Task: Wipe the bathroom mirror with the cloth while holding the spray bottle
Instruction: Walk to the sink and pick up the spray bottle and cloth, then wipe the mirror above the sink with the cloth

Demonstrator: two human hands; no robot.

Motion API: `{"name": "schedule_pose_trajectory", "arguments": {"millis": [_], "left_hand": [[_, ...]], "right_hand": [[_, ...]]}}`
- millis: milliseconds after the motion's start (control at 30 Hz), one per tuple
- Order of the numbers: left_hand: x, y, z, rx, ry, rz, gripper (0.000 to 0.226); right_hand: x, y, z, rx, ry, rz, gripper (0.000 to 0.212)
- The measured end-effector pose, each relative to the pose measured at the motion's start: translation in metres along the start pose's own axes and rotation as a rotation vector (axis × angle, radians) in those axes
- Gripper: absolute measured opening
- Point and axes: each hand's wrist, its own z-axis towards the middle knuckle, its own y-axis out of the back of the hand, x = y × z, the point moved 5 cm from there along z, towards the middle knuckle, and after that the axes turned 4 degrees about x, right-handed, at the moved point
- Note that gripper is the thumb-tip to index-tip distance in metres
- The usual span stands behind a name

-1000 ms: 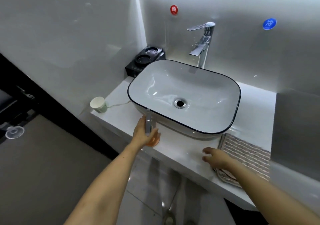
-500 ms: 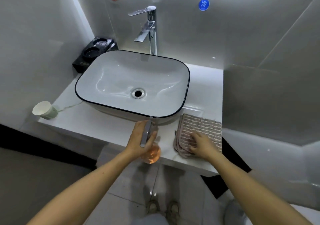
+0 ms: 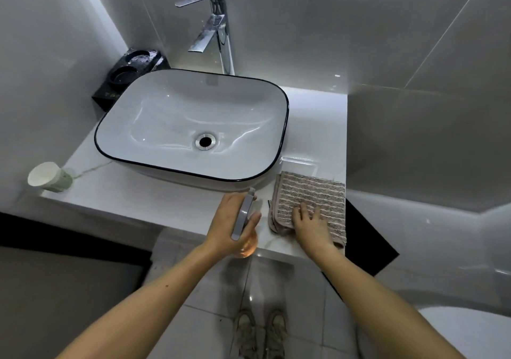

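Note:
A spray bottle (image 3: 243,217) with a grey trigger head and a clear, orange-tinted body is gripped in my left hand (image 3: 225,223) at the front edge of the white counter (image 3: 138,198). Just to its right, a folded brown-and-white striped cloth (image 3: 312,190) lies flat on the counter beside the basin. My right hand (image 3: 311,224) rests palm down on the cloth's near part, fingers spread. No mirror is in view.
A white basin with a black rim (image 3: 284,126) fills the counter's middle, a chrome faucet (image 3: 218,27) behind it. A paper cup (image 3: 48,177) lies at the left end, a black holder (image 3: 130,74) in the back corner. A toilet (image 3: 470,328) is at lower right.
My right hand has moved from the counter's front edge onto the cloth and stays flat there. My left hand keeps the bottle. The view has swung to the right.

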Motion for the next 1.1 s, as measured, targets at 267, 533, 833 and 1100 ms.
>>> {"name": "schedule_pose_trajectory", "arguments": {"millis": [267, 533, 833, 1100], "left_hand": [[-0.009, 0.005, 0.005, -0.006, -0.059, 0.009, 0.046], [-0.018, 0.005, 0.01, -0.002, -0.081, -0.002, 0.048], [-0.055, 0.015, 0.025, -0.039, -0.209, -0.012, 0.043], [-0.1, 0.037, 0.042, -0.131, -0.313, -0.051, 0.042]], "right_hand": [[0.0, 0.007, 0.01, -0.086, 0.047, -0.078, 0.042], [-0.005, 0.031, -0.003, -0.132, 0.115, -0.128, 0.032], [-0.041, 0.093, -0.023, -0.353, 0.03, 0.009, 0.036], [-0.056, 0.173, -0.049, -0.584, 0.071, 0.05, 0.028]]}}
